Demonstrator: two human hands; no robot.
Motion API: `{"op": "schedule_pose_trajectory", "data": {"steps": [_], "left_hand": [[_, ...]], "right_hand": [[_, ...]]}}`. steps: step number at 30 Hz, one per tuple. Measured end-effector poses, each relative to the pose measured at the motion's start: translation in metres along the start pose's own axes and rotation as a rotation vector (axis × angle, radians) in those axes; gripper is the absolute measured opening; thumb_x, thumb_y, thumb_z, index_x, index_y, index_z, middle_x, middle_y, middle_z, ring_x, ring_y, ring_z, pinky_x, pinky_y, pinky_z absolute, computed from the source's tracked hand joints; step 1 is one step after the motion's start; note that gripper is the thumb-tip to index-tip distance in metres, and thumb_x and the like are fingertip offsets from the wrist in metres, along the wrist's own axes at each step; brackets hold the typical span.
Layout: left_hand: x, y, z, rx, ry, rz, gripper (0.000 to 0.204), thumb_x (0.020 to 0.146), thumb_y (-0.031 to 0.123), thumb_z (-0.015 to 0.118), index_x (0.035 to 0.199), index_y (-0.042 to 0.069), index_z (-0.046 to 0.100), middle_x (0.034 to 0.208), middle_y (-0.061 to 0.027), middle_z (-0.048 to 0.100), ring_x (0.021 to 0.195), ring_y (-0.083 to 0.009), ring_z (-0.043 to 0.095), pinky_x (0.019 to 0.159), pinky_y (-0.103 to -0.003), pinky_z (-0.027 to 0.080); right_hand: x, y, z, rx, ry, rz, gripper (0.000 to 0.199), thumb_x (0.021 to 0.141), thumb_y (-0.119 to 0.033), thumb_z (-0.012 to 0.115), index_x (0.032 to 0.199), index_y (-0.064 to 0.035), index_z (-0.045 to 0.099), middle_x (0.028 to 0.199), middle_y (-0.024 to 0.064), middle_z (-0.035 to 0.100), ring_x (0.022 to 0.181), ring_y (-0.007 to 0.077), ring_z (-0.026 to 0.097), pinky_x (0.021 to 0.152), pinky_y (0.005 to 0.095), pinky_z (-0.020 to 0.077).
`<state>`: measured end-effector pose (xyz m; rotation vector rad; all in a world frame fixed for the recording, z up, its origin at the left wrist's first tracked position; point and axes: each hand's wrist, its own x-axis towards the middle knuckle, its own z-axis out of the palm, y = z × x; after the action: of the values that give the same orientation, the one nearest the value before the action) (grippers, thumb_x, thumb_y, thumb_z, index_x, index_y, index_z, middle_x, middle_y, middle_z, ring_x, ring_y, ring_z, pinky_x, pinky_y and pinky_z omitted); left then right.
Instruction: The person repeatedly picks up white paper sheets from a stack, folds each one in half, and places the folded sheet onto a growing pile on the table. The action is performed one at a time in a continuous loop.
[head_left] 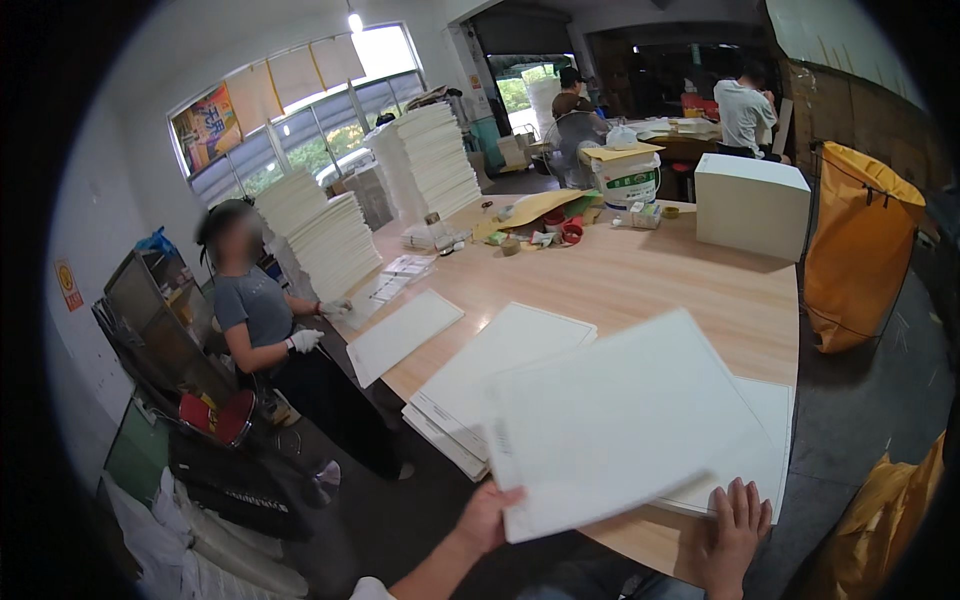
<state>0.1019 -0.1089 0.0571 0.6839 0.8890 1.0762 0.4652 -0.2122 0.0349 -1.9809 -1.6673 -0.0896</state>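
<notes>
My left hand [487,516] is closed on the near left corner of a large white board [620,410], thumb on top. The board is slightly blurred and tilted above the table, partly covering what lies beneath it. My right hand [738,525] rests with fingers stretched out on the near edge of a white sheet or stack [765,420] at the table's right side, holding nothing. Left of the held board lies a pile of white boards [505,360] with printed border lines, its lower ones sticking out past the table edge. Farther left is another white board [406,336].
A person in grey with white gloves [303,341] stands at the table's [640,275] left edge, beside tall white stacks [335,240]. A block of white sheets [752,207], a bucket [628,180] and clutter occupy the far side. An orange bag [862,250] stands right.
</notes>
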Motion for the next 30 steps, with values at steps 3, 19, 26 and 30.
{"op": "schedule_pose_trajectory", "data": {"steps": [3, 19, 26, 30], "left_hand": [[0.01, 0.042, -0.047, 0.016, 0.098, 0.215, 0.05, 0.105, 0.011, 0.059, 0.151, -0.004, 0.049, 0.144, -0.0166, 0.065, 0.13, -0.0321, 0.065, 0.113, -0.048, 0.052], [0.073, 0.06, -0.128, 0.03, 0.277, 0.113, 0.044, 0.112, 0.028, 0.053, 0.148, 0.003, 0.05, 0.14, -0.0117, 0.065, 0.126, -0.0289, 0.065, 0.104, -0.049, 0.056], [0.002, -0.009, -0.075, 0.663, 0.754, 0.648, 0.031, 0.104, 0.01, 0.06, 0.134, 0.002, 0.057, 0.129, -0.0118, 0.064, 0.118, -0.02, 0.062, 0.099, -0.037, 0.053], [-0.019, -0.029, 0.041, 0.484, -0.023, 0.457, 0.022, 0.106, 0.004, 0.06, 0.128, -0.002, 0.06, 0.112, -0.0144, 0.074, 0.103, -0.021, 0.074, 0.093, -0.035, 0.06]], "right_hand": [[-0.003, 0.002, 0.001, -0.007, 0.004, -0.048, 0.062, 0.09, -0.027, 0.073, 0.151, -0.0201, 0.061, 0.163, 0.011, 0.052, 0.152, 0.0373, 0.043, 0.125, 0.0607, 0.0281], [0.004, -0.003, -0.001, 0.043, 0.047, 0.004, 0.051, 0.082, -0.017, 0.074, 0.132, -0.0081, 0.067, 0.154, 0.0181, 0.055, 0.15, 0.042, 0.042, 0.128, 0.061, 0.0191], [-0.02, 0.03, -0.014, 0.424, 0.348, 0.159, 0.019, 0.092, -0.005, 0.065, 0.11, -0.0011, 0.067, 0.14, 0.0228, 0.064, 0.141, 0.042, 0.054, 0.119, 0.0523, 0.039], [-0.033, 0.083, -0.004, 0.707, 0.487, 0.553, 0.015, 0.103, -0.01, 0.067, 0.092, -0.0031, 0.059, 0.1, 0.0069, 0.063, 0.091, 0.0147, 0.061, 0.083, 0.0299, 0.0501]]}}
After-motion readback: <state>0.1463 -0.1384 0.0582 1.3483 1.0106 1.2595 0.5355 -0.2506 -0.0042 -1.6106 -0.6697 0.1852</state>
